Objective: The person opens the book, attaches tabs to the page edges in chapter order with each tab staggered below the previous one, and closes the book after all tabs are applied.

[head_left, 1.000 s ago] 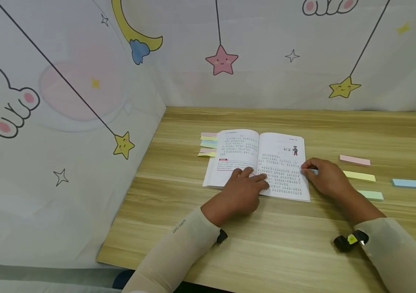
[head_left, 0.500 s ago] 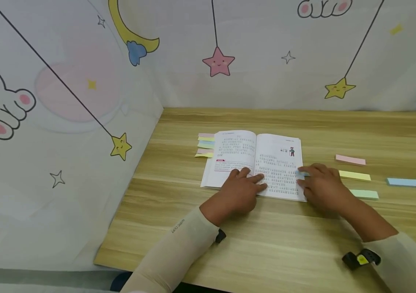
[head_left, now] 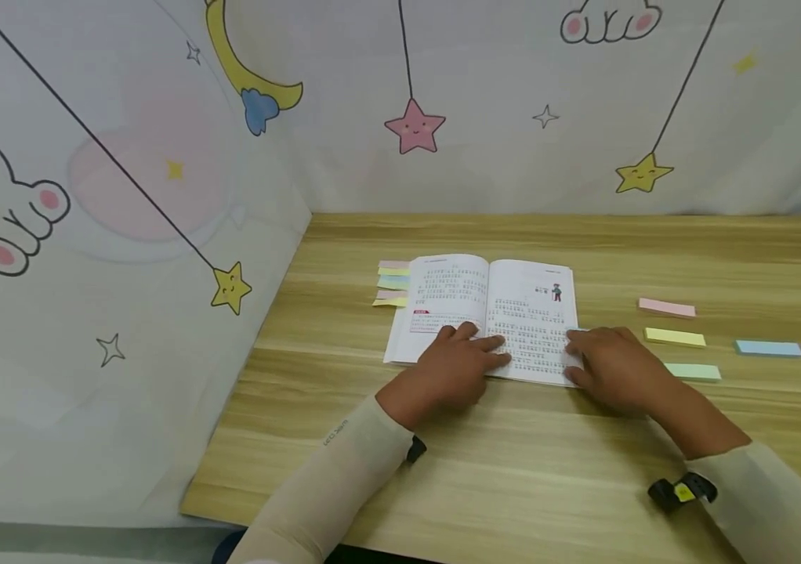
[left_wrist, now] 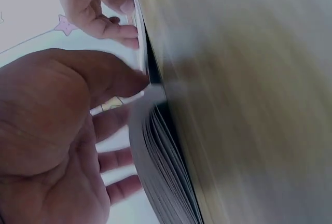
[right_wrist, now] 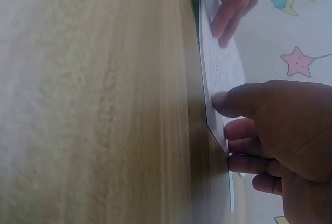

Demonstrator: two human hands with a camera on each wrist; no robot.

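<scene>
An open book (head_left: 529, 313) with printed pages lies on the table. My left hand (head_left: 453, 366) rests on its lower middle by the spine, fingers spread across both pages. In the left wrist view, the thumb of the left hand (left_wrist: 46, 125) is at the book's lower edge, by the page stack. At the right page's outer edge, my right hand (head_left: 615, 368) presses with its fingertips. Mostly hidden beneath those fingers is a pale blue sticky tab (right_wrist: 232, 193), jutting past the page edge in the right wrist view. Several coloured sticky tabs (head_left: 393, 282) stick out from the book's left side.
Right of the book lie a pink pad of sticky tabs (head_left: 666, 308), a yellow pad (head_left: 675, 338), a green pad (head_left: 694, 372) partly behind the right hand, and a blue pad (head_left: 769, 348). A white printed backdrop (head_left: 499, 157) stands behind the wooden table (head_left: 513, 470).
My right hand has gone from pinching the blue tab at the page edge to pressing it there with extended fingers, now covering most of it. The left hand stays on the book.
</scene>
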